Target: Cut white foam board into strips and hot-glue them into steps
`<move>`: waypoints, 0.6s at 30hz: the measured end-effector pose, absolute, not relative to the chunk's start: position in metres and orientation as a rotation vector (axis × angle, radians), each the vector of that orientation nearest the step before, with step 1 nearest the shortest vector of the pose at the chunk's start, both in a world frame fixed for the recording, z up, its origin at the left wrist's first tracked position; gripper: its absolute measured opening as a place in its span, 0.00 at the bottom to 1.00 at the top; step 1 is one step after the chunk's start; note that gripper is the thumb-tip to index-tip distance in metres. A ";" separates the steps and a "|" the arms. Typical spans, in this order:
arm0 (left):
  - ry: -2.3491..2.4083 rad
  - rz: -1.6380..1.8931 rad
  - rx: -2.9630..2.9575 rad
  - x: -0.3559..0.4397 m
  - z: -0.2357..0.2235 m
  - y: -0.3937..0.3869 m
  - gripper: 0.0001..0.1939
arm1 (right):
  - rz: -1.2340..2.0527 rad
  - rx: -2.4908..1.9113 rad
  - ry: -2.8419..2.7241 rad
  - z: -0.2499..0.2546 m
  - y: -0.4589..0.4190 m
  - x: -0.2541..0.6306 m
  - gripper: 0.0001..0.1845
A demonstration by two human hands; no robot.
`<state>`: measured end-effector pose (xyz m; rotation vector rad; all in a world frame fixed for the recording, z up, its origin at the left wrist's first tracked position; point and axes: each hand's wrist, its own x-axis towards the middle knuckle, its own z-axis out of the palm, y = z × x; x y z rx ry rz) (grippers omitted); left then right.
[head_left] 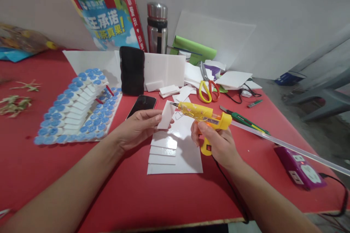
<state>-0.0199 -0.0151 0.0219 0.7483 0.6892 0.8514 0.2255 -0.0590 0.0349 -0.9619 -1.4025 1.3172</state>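
Note:
My left hand (pixel 140 125) pinches a small white foam board strip (pixel 166 115), tilted upward above the sheet. In my right hand (pixel 218 142) is a yellow hot glue gun (pixel 198 112), with a long clear glue stick (pixel 262 135) running out of its back. The gun's metal nozzle is at the upper right edge of the strip; whether it touches, I cannot tell. Below both hands lies a larger white board (pixel 188 160). Several white strips (pixel 162 151) overlap like steps along its left side.
A model with blue-topped white pieces (pixel 58 131) and white steps stands at left. Behind are a dark phone (pixel 142 105), an upright black object (pixel 132 71), scissors (pixel 206 89) and a steel thermos (pixel 157 31). A green utility knife (pixel 246 121) and purple power strip (pixel 300 169) lie right.

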 end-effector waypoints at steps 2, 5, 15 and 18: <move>0.689 0.853 0.754 -0.020 0.022 -0.015 0.18 | 1.326 -0.977 -1.386 0.035 -0.059 0.225 0.22; 0.685 0.857 0.753 -0.020 0.021 -0.015 0.18 | 1.320 -0.986 -1.391 0.036 -0.059 0.223 0.22; 0.671 0.877 0.745 -0.022 0.019 -0.012 0.16 | 1.314 -1.062 -1.437 0.036 -0.062 0.224 0.25; 0.664 0.882 0.749 -0.021 0.020 -0.012 0.15 | 1.308 -1.090 -1.463 0.035 -0.063 0.224 0.26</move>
